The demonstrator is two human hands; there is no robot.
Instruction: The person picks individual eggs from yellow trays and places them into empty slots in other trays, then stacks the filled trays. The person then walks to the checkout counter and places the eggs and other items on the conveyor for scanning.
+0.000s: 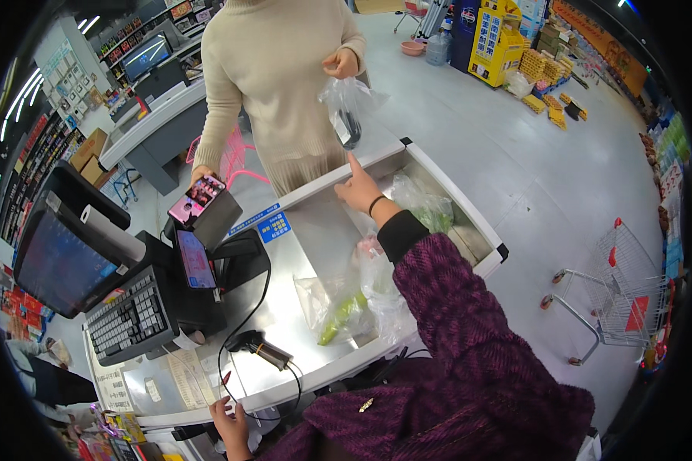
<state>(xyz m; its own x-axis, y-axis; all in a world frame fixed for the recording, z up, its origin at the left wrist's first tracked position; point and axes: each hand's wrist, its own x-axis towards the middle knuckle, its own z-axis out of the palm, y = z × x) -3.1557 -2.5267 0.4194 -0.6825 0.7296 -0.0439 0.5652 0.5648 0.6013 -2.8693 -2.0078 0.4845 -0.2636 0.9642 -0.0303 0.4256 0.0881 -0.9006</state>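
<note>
My right hand (pixel 358 189) reaches across the metal checkout counter (pixel 300 253), index finger extended just below a clear plastic bag (pixel 348 118) with a dark item inside, held by a person opposite. Nothing is in that hand. My left hand (pixel 229 419) is at the counter's near edge, fingers apart and empty. A handheld barcode scanner (pixel 260 350) lies between my hands, nearer the left. Under my right forearm are bagged green vegetables (pixel 343 317), another plastic bag (pixel 380 288) with contents I cannot tell, and bagged leafy greens (pixel 432 216) in the recessed end.
A keyboard (pixel 128 317), a monitor (pixel 63 248) and a small payment screen (pixel 196 259) stand on the left, with the scanner's cable looping nearby. The person opposite holds a phone (pixel 199 199) over a grey box. A shopping cart (pixel 617 288) stands on the floor at right.
</note>
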